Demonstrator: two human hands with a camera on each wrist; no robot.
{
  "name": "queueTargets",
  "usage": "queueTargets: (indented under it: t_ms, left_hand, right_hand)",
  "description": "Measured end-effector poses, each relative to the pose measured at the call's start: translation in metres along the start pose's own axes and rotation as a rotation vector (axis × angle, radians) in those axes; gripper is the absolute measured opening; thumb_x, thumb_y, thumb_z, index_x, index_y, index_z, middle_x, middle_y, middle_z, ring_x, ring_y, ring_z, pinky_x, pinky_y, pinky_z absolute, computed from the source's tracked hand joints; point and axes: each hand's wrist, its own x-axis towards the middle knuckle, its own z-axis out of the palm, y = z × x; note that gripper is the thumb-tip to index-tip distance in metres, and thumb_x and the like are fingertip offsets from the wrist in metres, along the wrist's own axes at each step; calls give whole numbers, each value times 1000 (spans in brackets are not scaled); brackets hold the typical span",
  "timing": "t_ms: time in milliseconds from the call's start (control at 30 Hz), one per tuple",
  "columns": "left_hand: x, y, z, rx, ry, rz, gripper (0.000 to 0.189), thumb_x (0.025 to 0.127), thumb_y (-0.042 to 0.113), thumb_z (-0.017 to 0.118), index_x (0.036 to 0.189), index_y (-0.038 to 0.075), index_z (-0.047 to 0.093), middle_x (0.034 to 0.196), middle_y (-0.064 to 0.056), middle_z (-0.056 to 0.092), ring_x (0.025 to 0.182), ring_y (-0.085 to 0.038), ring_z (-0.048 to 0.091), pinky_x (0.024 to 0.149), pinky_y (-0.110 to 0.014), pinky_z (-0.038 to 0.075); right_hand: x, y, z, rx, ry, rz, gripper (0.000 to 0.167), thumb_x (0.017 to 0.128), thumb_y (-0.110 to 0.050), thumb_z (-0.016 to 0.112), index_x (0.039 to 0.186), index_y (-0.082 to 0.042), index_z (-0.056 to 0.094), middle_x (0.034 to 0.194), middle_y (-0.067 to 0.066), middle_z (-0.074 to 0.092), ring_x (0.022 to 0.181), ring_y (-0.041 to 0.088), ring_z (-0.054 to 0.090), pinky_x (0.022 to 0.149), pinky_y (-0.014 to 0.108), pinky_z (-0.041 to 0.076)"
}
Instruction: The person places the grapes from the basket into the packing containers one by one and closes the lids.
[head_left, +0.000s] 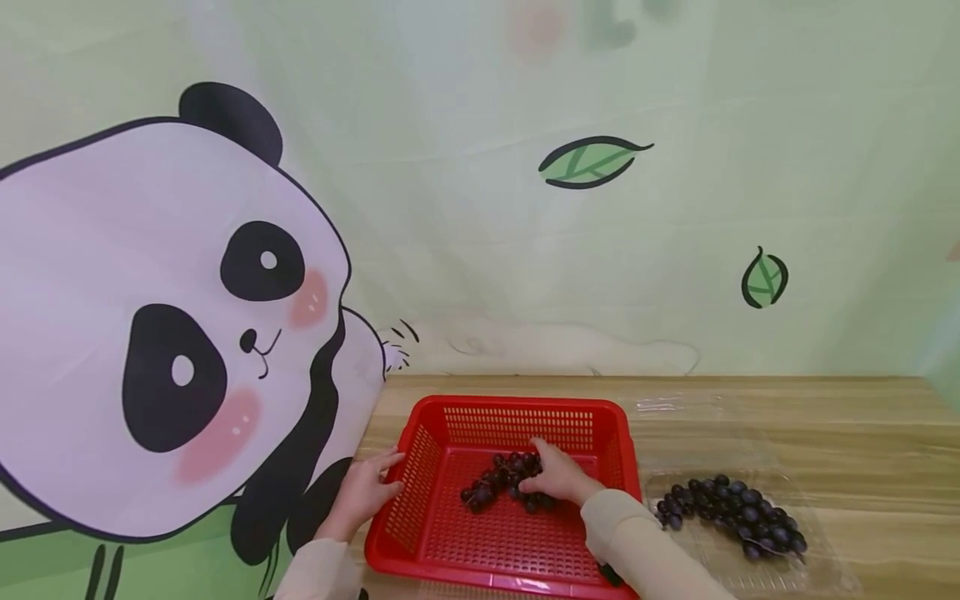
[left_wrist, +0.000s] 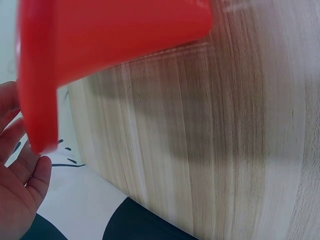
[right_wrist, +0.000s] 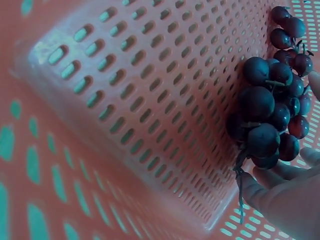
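Note:
A bunch of dark purple grapes (head_left: pixel 487 487) lies on the floor of a red plastic basket (head_left: pixel 498 567) with slotted walls. My right hand (head_left: pixel 558 475) reaches in over the basket's right side, its fingers spread at the bunch's right end. In the right wrist view the thumb is beside the stem of the grapes (right_wrist: pixel 260 110), and the fingers stand apart along the bunch. My left hand (head_left: pixel 365 492) rests at the basket's left rim with fingers loosely spread. From the left wrist view, its fingers (left_wrist: pixel 37 182) show at the rim's edge.
Right of the basket stands a clear plastic box (head_left: pixel 697 550) with a second bunch of dark grapes (head_left: pixel 738 512) in it. Both sit on a wood-grain table (head_left: pixel 885 467). Behind rises a pale green backdrop (head_left: pixel 465 208) printed with a panda (head_left: pixel 225 317) and leaves.

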Motion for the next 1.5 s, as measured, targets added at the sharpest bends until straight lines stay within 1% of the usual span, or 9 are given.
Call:
queueTargets:
  t_ms: [100, 167, 333, 433, 533, 767, 1000, 1167, 1500]
  left_hand:
    - [0, 0, 2, -12, -8, 4, 44, 75, 3, 65, 118, 5, 57, 129, -16, 49, 79, -20, 64, 68, -34, 54]
    - [0, 1, 2, -28, -15, -7, 44, 75, 3, 65, 119, 6, 57, 129, -16, 48, 81, -20, 64, 68, -34, 54]
    - [1, 1, 3, -9, 0, 5, 44, 75, 4, 66, 118, 6, 58, 129, -15, 49, 79, -18, 63, 66, -32, 54]
    - [1, 1, 4, 5, 8, 16, 44, 74, 4, 67, 117, 6, 58, 128, -15, 50, 78, -17, 63, 66, -32, 54]
    - [1, 1, 3, 1, 4, 11, 44, 74, 4, 66, 117, 6, 58, 128, -15, 50, 79, -18, 63, 68, -33, 54]
    - [2, 0, 3, -16, -13, -29, 45, 76, 6, 66, 119, 8, 57, 130, -13, 48, 82, -19, 62, 70, -34, 54]
    - [3, -1, 3, -10, -14, -20, 45, 76, 6, 66, 120, 8, 56, 130, -14, 48, 82, -19, 63, 70, -34, 54]
    - [2, 0, 2, -10, -14, -29, 45, 76, 5, 66, 120, 8, 56, 130, -14, 48, 83, -19, 62, 70, -34, 54]
    - [1, -3, 2, -14, -9, -27, 45, 76, 5, 66, 120, 7, 56, 131, -14, 47, 83, -19, 62, 70, -34, 54]
  right_hand:
    - [-1, 2, 1, -9, 9, -12, 79, 74, -26, 70, 134, 3, 29, 135, 22, 37, 123, 36, 36, 100, 50, 31]
    - [-2, 3, 1, -15, 14, -19, 81, 73, -30, 70, 135, 3, 28, 137, 22, 35, 125, 37, 33, 101, 51, 29]
    - [-2, 5, 2, -70, -1, -47, 86, 74, -38, 68, 138, -1, 24, 140, 21, 30, 128, 38, 27, 102, 52, 26]
    - [-2, 5, 3, -90, -15, -61, 86, 73, -38, 68, 139, -3, 24, 140, 21, 30, 128, 39, 27, 101, 54, 26]
    - [-3, 5, 3, -94, -23, -54, 87, 72, -36, 70, 139, -4, 25, 140, 21, 30, 128, 39, 26, 101, 54, 26]
    - [-1, 4, 5, -138, -21, 6, 85, 69, -30, 73, 138, -7, 28, 138, 26, 29, 126, 43, 26, 97, 58, 28]
    - [3, 6, 7, -181, -21, 37, 80, 67, -21, 75, 135, -9, 33, 135, 28, 31, 124, 44, 28, 94, 58, 32]
    - [4, 7, 9, -171, -34, 58, 79, 66, -16, 75, 134, -9, 35, 134, 28, 31, 124, 45, 28, 93, 59, 32]
    - [6, 7, 13, -167, -28, 83, 72, 68, -10, 71, 132, -8, 37, 129, 26, 36, 119, 42, 34, 89, 56, 36]
